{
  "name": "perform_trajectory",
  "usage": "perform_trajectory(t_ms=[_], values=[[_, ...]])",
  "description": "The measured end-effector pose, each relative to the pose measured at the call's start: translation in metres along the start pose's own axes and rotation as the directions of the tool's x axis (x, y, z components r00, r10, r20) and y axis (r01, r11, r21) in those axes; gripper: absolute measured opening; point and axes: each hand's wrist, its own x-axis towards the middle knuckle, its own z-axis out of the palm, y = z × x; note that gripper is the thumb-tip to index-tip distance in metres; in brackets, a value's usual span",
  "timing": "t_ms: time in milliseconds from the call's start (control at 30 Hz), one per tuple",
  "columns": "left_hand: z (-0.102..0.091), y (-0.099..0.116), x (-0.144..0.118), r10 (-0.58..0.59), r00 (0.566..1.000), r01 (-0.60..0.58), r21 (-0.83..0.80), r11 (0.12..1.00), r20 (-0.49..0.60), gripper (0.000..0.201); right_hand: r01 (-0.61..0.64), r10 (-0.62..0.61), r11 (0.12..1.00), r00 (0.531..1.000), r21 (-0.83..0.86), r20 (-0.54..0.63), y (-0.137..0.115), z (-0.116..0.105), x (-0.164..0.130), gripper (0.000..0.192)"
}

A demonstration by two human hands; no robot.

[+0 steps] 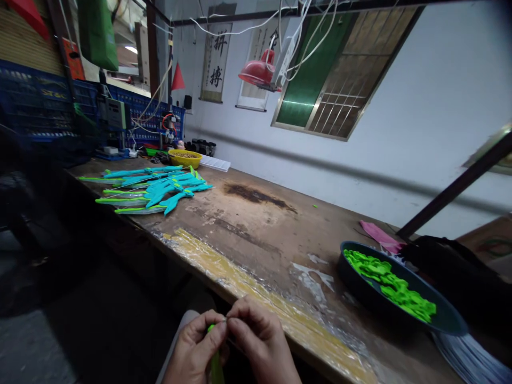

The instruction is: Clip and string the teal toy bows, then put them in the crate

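Observation:
Close to my body, at the table's front edge, both hands meet fingertip to fingertip. My left hand point(198, 346) is closed around a lime-green plastic piece point(216, 367), whose lower part shows beneath the fingers. Thumb and forefinger of my right hand point(260, 338) are pinched together at the top of that piece, and what they grip is too small to make out. To the right, a dark round tray point(450, 314) holds several bright green plastic parts point(404, 296).
Several turquoise-and-green toy bows point(168, 186) lie at the table's left. Behind them stands a yellow bowl point(188, 161) of small brown pieces. Clear tape covers the table's front edge point(240, 280). A red lamp point(258, 69) hangs overhead. White strips point(472, 354) lie beside the tray.

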Motion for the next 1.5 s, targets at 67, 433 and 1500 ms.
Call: perform_trajectory(t_ms=[67,433,1500], values=[[0.000,-0.002,0.000,0.011,1.000,-0.011,0.022,1.000,0.012,0.033,-0.102,0.102,0.983,0.995,0.154,0.004,0.001,0.000,-0.001,0.022],[0.001,-0.001,-0.002,0.010,0.998,-0.017,0.116,0.993,0.058,0.042,-0.304,0.349,0.874,0.936,0.379,-0.054,0.005,0.010,-0.005,0.029],[-0.008,0.004,0.005,-0.024,0.996,0.000,0.288,0.958,0.080,0.037,-0.161,0.161,0.987,0.986,-0.016,-0.037,0.000,0.002,-0.008,0.011]])
